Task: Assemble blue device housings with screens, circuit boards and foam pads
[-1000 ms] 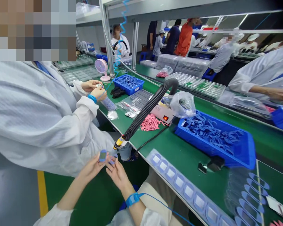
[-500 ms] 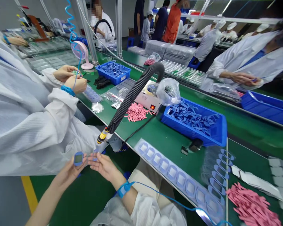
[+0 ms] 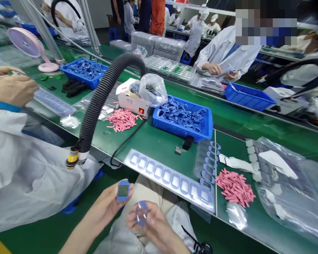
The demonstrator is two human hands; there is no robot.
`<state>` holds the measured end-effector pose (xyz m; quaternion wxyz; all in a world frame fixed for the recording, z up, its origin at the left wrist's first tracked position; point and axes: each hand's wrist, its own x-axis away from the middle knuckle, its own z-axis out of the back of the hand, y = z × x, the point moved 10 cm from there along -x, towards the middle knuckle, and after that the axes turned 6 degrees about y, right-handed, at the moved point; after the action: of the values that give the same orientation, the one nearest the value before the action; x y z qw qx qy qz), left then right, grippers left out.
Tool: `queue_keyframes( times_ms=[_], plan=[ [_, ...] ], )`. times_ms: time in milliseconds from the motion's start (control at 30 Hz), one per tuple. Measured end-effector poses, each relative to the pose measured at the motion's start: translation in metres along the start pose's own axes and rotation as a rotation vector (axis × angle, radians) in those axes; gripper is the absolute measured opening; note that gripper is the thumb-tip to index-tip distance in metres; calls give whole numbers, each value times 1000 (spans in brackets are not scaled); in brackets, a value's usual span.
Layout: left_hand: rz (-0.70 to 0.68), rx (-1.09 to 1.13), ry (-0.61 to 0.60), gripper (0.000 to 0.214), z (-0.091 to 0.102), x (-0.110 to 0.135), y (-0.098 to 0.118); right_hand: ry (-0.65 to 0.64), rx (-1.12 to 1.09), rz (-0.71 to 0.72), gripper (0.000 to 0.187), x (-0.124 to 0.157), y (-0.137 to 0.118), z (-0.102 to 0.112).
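My left hand (image 3: 109, 201) holds a small blue oval-ended housing with a dark grey square display (image 3: 123, 191), gripped at its edges with the display facing up. Beside it, a little lower and to the right, my right hand (image 3: 159, 223) pinches a clear oval cover with a blue rim (image 3: 141, 213). The two pieces are apart. Beyond my hands, along the table's front edge, lies a strip of similar blue-rimmed covers (image 3: 166, 177) in a row. More oval pieces (image 3: 210, 163) are fanned out at its right end.
A black flexible hose (image 3: 95, 102) arches over the bench, its yellow-tipped nozzle hanging at left. Behind stand a blue bin of blue parts (image 3: 182, 135) and a white box (image 3: 131, 106). Pink strips (image 3: 235, 187) are heaped at right. A co-worker's hands (image 3: 13, 86) work at left.
The view has swung right. My hands have moved apart from each other, and the clear cover in my right hand now shows plainly. The housing stays in my left hand.
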<state>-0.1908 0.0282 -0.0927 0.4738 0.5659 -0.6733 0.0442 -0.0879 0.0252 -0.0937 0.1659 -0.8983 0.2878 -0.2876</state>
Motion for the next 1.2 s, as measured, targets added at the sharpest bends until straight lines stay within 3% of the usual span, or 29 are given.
queue_keyframes(
  times_ms=[133,233,333,433,600,833,900,1000,1100,1200],
  plan=[
    [8,24,-250,26,-93,17,-28,62,-71,290,41,36,-88,12],
    [46,64,-362,25,-146,30,-45,40,-108,474,32,60,-136,12],
    [110,120,-429,19,-179,40,-61,-39,-134,535,31,76,-158,7],
    [167,158,-460,23,-199,46,-76,-68,-168,553,31,88,-169,9],
    [226,185,-388,25,-211,48,-98,-15,-211,587,30,104,-179,27],
    [221,188,-315,25,-218,50,-113,269,-73,735,28,129,-193,58],
    [182,141,-281,24,-215,48,-113,398,87,819,26,143,-200,64],
    [1,33,-239,24,-210,42,-103,625,515,951,25,166,-213,62],
    [-199,-83,-183,25,-201,37,-92,778,1056,1076,38,180,-220,34],
    [-330,-164,-130,24,-189,34,-88,756,1369,1176,43,177,-219,2]
  ],
)
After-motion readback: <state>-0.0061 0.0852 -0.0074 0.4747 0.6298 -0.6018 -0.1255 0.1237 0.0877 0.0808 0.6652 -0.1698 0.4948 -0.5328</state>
